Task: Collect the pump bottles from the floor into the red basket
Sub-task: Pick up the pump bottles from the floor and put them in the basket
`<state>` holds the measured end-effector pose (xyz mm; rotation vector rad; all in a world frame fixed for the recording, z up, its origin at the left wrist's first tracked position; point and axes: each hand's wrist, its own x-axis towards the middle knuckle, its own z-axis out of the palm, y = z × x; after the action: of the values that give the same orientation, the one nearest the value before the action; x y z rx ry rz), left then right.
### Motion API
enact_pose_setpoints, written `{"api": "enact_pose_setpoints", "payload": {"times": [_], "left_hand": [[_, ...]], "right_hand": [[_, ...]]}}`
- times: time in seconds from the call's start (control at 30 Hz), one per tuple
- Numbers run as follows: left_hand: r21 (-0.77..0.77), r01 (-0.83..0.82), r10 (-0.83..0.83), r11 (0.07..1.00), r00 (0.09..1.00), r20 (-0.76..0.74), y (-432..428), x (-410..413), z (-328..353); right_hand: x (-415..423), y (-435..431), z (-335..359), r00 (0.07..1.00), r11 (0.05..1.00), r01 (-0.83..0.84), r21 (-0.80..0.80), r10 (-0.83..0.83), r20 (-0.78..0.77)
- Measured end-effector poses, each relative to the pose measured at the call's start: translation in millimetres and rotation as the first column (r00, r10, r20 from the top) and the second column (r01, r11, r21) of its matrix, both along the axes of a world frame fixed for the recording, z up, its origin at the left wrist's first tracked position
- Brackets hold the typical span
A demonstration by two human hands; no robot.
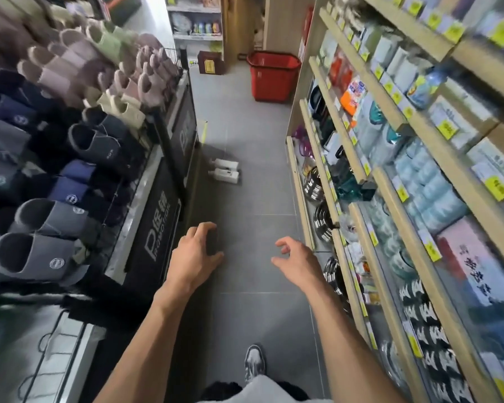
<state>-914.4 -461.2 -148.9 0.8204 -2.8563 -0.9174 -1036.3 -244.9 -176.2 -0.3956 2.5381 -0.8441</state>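
Head view: my left hand (193, 254) curls around, perhaps, something dark (213, 242), my right hand (296, 258) hangs loosely curled and empty, two white plastic pump bottles (225, 171) lie on the grey floor (253, 199) ahead, the red plastic basket (272, 77) well beyond, so I judge both are left to collect.

Black banner (154, 228) under the slippers (32, 254): big "P", Chinese characters, then "ROMOTION" running along it. Second banner (186, 132) further up the aisle, same layout, too blurred to read. Yellow shelf tags (448, 129), slipper logos, pink box (474, 266) script and pump bottles (224, 171) print: all unreadable.
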Motion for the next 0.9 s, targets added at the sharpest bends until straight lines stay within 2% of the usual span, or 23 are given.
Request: {"api": "enact_pose_setpoints", "payload": {"times": [0.33, 0.5, 0.9], "left_hand": [[0.022, -0.033, 0.031, 0.999, 0.997, 0.065, -79, -119, -20], [0.034, -0.024, 0.023, 0.999, 0.999, 0.027, -135, -193, -24], [0.013, 0.042, -0.042, 0.999, 0.999, 0.01, -241, -365, -18]], "right_hand": [[-130, -83, -7, 0.999, 0.998, -0.031, 0.051, 0.032, -0.002], [-195, -141, -7, 0.994, 0.998, 0.053, 0.025, -0.051, -0.092], [-352, -245, -3, 1.0, 0.995, 0.023, 0.101, -0.021, -0.017]]}}
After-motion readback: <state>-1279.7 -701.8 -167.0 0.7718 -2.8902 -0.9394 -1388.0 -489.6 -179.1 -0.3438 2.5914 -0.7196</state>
